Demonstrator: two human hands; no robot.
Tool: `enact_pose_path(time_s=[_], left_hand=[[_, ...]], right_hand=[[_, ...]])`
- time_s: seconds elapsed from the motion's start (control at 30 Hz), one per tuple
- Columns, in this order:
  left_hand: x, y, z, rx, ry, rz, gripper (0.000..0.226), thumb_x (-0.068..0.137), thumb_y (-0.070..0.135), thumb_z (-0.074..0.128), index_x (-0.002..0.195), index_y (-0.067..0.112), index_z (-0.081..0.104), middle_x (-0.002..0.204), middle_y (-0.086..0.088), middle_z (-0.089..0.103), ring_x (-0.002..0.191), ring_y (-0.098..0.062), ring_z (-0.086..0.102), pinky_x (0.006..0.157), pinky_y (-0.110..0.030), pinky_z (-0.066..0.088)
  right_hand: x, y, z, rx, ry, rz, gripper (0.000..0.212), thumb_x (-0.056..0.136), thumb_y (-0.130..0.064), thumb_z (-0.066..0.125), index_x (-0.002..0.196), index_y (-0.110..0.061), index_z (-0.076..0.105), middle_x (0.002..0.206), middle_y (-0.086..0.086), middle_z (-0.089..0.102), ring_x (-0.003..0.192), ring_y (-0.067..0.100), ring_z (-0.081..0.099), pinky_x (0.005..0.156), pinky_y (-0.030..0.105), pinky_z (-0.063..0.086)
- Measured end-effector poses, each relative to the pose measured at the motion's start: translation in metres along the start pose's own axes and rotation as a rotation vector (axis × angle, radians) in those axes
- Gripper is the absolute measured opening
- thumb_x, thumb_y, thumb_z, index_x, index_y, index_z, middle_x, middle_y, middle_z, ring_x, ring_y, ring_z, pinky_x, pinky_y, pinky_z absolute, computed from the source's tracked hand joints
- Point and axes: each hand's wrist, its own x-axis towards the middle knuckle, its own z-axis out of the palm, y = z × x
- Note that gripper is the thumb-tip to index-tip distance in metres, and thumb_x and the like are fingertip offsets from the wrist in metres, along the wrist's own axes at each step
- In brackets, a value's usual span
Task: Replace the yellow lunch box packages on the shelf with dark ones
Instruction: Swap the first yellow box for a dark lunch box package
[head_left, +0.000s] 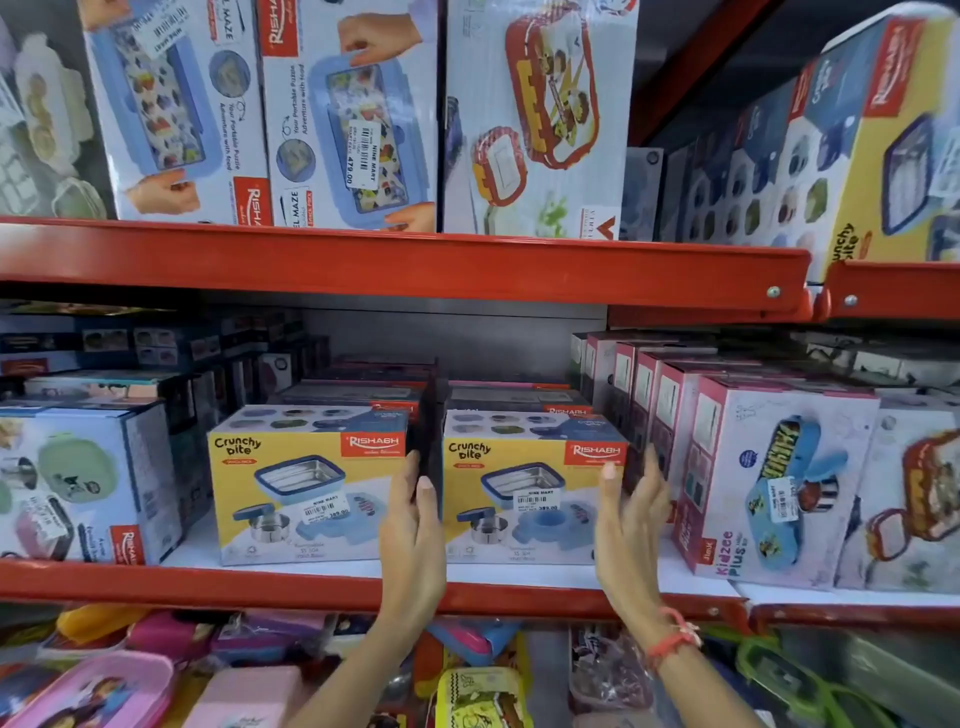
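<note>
A person's two bare hands are raised to a red metal shelf, one on either side of a yellow lunch box package. The left hand has its fingers straight and together, slipped into the narrow gap against the package's left side. The right hand is spread open, palm facing the package's right side, thumb at the front corner; whether it is pressing I cannot tell. A coral thread bracelet circles the right wrist. The package stands upright at the shelf's front edge, a price sticker on its face. Just left of the left hand stands a second yellow package of the same design. Dark packages are stacked behind both. Pink and white boxes stand in a row to the right.
</note>
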Motion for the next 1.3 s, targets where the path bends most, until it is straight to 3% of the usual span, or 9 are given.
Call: enact_pose_path(time_s=[0.17, 0.27, 0.47, 0.57, 0.7, 0.83, 1.0, 1.2, 1.3], left_hand=[[0.022, -0.001, 0.002, -0.044, -0.134, -0.402, 0.107, 0.065, 0.092, 0.02, 0.137, 0.017, 0.046, 0.135, -0.011, 0.059, 0.121, -0.027, 0.057, 0.11, -0.05, 0.037], [0.028, 0.011, -0.003, -0.166, -0.132, -0.43, 0.075, 0.089, 0.067, 0.018, 0.112, 0.008, 0.058, 0.098, -0.009, 0.071, 0.091, -0.023, 0.066, 0.085, -0.04, 0.053], [0.047, 0.031, -0.012, -0.172, -0.096, -0.353, 0.053, 0.094, 0.052, 0.036, 0.094, 0.006, 0.062, 0.099, -0.02, 0.07, 0.087, -0.029, 0.066, 0.071, -0.037, 0.051], [0.05, 0.043, -0.012, -0.154, -0.138, -0.263, 0.045, 0.088, 0.046, 0.055, 0.111, 0.007, 0.06, 0.086, -0.026, 0.071, 0.085, -0.026, 0.07, 0.07, -0.028, 0.049], [0.051, 0.026, -0.009, -0.144, -0.242, -0.181, 0.052, 0.087, 0.013, 0.063, 0.136, 0.012, 0.044, 0.127, -0.003, 0.063, 0.106, -0.016, 0.064, 0.084, -0.028, 0.054], [0.045, 0.002, -0.005, -0.055, -0.248, -0.036, 0.071, 0.086, -0.013, 0.054, 0.146, 0.013, 0.027, 0.145, -0.003, 0.047, 0.127, -0.015, 0.052, 0.095, -0.021, 0.05], [0.033, -0.017, 0.001, 0.013, -0.202, 0.01, 0.078, 0.083, -0.021, 0.05, 0.147, 0.018, 0.028, 0.139, 0.008, 0.05, 0.11, 0.02, 0.053, 0.088, -0.007, 0.047], [0.025, -0.033, 0.0, 0.111, -0.186, 0.041, 0.078, 0.082, -0.023, 0.046, 0.139, 0.029, 0.035, 0.124, 0.025, 0.052, 0.116, 0.022, 0.047, 0.091, -0.001, 0.04], [0.023, -0.026, -0.005, 0.109, -0.196, 0.079, 0.069, 0.086, -0.018, 0.045, 0.138, 0.027, 0.036, 0.121, 0.025, 0.051, 0.102, 0.034, 0.045, 0.085, 0.002, 0.04]], right_hand=[[0.02, -0.004, -0.014, 0.349, -0.151, 0.391, 0.067, 0.085, -0.077, 0.017, 0.097, -0.034, 0.067, 0.113, -0.004, 0.065, 0.111, 0.02, 0.054, 0.106, 0.038, 0.031], [0.028, -0.018, -0.028, 0.453, -0.194, 0.441, 0.056, 0.09, -0.067, 0.023, 0.086, -0.031, 0.066, 0.095, 0.0, 0.069, 0.09, 0.017, 0.061, 0.088, 0.037, 0.042], [0.053, -0.028, -0.048, 0.617, -0.226, 0.373, 0.049, 0.088, -0.059, 0.046, 0.066, -0.02, 0.064, 0.06, -0.001, 0.072, 0.069, 0.021, 0.064, 0.072, 0.036, 0.045], [0.059, -0.033, -0.051, 0.627, -0.255, 0.323, 0.028, 0.081, -0.046, 0.067, 0.076, -0.018, 0.064, 0.073, 0.007, 0.074, 0.07, 0.027, 0.066, 0.073, 0.041, 0.049], [0.062, -0.012, -0.05, 0.619, -0.227, 0.203, 0.028, 0.079, -0.007, 0.072, 0.104, -0.018, 0.067, 0.119, 0.021, 0.067, 0.109, 0.036, 0.063, 0.098, 0.057, 0.047], [0.048, 0.004, -0.044, 0.61, -0.275, 0.168, 0.061, 0.078, 0.019, 0.061, 0.129, -0.013, 0.053, 0.122, 0.001, 0.065, 0.119, 0.021, 0.058, 0.08, 0.025, 0.059], [0.033, 0.015, -0.033, 0.48, -0.209, 0.096, 0.065, 0.073, 0.021, 0.065, 0.113, -0.03, 0.054, 0.113, -0.018, 0.06, 0.117, 0.012, 0.055, 0.082, 0.018, 0.056], [0.017, 0.019, -0.023, 0.425, -0.178, 0.073, 0.063, 0.072, 0.022, 0.066, 0.103, -0.031, 0.053, 0.115, -0.012, 0.06, 0.117, 0.018, 0.058, 0.082, 0.013, 0.053], [0.011, 0.009, -0.022, 0.234, -0.12, 0.039, 0.062, 0.072, 0.012, 0.072, 0.113, -0.029, 0.05, 0.122, -0.001, 0.059, 0.119, 0.021, 0.056, 0.094, 0.029, 0.052]])
